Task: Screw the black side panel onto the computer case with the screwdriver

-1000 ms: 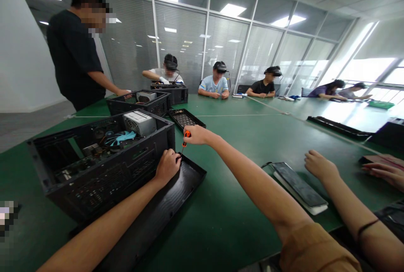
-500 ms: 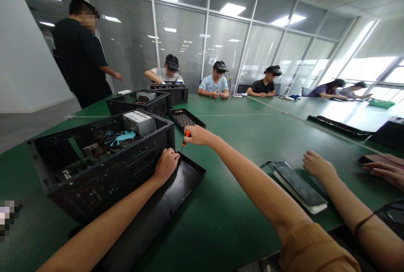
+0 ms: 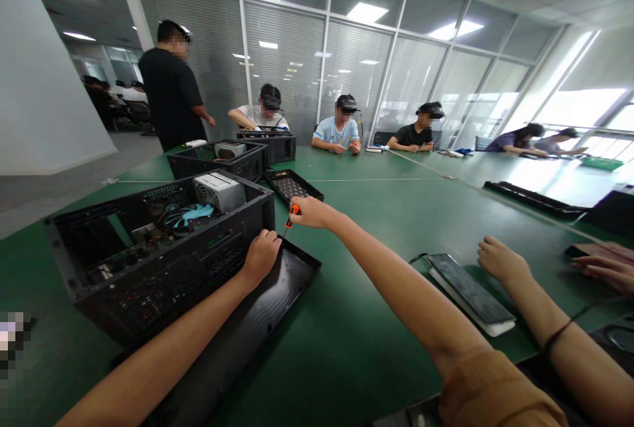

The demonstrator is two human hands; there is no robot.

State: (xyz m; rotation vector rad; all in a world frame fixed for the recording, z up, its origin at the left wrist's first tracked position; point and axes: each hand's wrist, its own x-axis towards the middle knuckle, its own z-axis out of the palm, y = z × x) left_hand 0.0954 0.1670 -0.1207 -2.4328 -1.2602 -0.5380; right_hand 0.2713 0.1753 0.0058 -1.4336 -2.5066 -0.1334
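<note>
My right hand (image 3: pixel 312 212) is closed around the orange-and-black handle of a screwdriver (image 3: pixel 295 210). The shaft slants down to the far end of a long black panel (image 3: pixel 278 292), close to the corner of an open computer case (image 3: pixel 232 230). At that same spot sits my left hand (image 3: pixel 261 255), its fingers curled together by the screwdriver's tip; what they pinch, if anything, is hidden. The case lies on its side, showing a silver power supply (image 3: pixel 222 191) and a light-blue fan (image 3: pixel 191 216) inside.
Behind stands another open case (image 3: pixel 247 166), with a shallow black tray (image 3: pixel 294 186) beside it on the green table (image 3: pixel 376 235). A notebook-like dark item (image 3: pixel 470 288) lies to the right, near another person's hand (image 3: pixel 500 261). Several people sit across; one person (image 3: pixel 173 90) stands.
The standing person at the left has moved to the right. My hands and the screwdriver stay at almost the same place.
</note>
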